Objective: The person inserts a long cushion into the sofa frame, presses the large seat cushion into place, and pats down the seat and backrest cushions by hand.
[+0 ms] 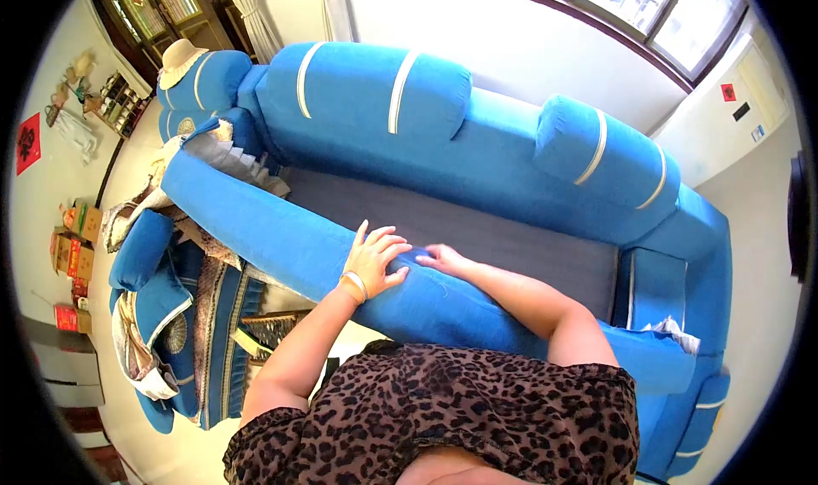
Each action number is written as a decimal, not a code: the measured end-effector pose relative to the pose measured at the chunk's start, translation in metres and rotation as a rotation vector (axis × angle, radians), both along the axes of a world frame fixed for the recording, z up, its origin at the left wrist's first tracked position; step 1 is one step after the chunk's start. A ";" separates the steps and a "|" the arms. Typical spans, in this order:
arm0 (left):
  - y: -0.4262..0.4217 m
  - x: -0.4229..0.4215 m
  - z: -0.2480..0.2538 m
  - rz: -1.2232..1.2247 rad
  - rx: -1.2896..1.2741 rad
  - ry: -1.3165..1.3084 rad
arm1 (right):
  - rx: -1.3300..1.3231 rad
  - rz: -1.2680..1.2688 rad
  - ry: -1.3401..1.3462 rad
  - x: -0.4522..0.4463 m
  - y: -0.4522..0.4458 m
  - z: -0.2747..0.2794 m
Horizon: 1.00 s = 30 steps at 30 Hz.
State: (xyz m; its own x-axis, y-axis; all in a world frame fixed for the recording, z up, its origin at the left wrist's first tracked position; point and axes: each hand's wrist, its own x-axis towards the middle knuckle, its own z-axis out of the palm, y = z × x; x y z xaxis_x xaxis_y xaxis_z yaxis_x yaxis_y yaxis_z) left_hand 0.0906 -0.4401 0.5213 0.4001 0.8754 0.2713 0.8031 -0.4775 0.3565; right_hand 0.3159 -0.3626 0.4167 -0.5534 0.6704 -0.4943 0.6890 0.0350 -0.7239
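A long blue sofa cushion [256,216] stands on its edge in front of me, running from the far left to my right. My left hand [373,262], with a bangle at the wrist, lies on its upper side with fingers spread. Just to the right, my right hand [446,261] is at the cushion's top edge, its fingers bent in and slightly blurred, seeming to grip the blue fabric. Crumpled pale cloth shows at the cushion's far left end and near its right end.
Behind the cushion is the blue sofa [503,148] with its bare grey base [366,208]. A straw hat [181,62] rests on the far-left backrest. Blue covers and pillows [162,263] are piled at left, near cardboard boxes [75,255] along the wall.
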 end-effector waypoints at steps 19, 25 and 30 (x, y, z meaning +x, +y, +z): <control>0.012 -0.168 -0.008 0.315 -0.098 0.072 | -0.086 0.151 -0.009 0.020 0.018 -0.121; 0.019 -0.181 -0.011 0.142 -0.054 -0.042 | -0.432 0.044 -0.035 -0.124 0.059 -0.050; 0.045 -0.257 0.001 -0.169 0.026 -0.104 | -0.430 0.183 -0.297 -0.221 0.086 -0.031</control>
State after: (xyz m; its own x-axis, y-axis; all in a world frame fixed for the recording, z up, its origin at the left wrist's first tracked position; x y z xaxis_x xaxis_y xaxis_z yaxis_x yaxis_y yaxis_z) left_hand -0.1669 -0.3948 0.5224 0.5092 0.7907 0.3400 0.6705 -0.6121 0.4193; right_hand 0.0944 -0.2765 0.3857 -0.4370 0.2798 -0.8548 0.8762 -0.0821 -0.4749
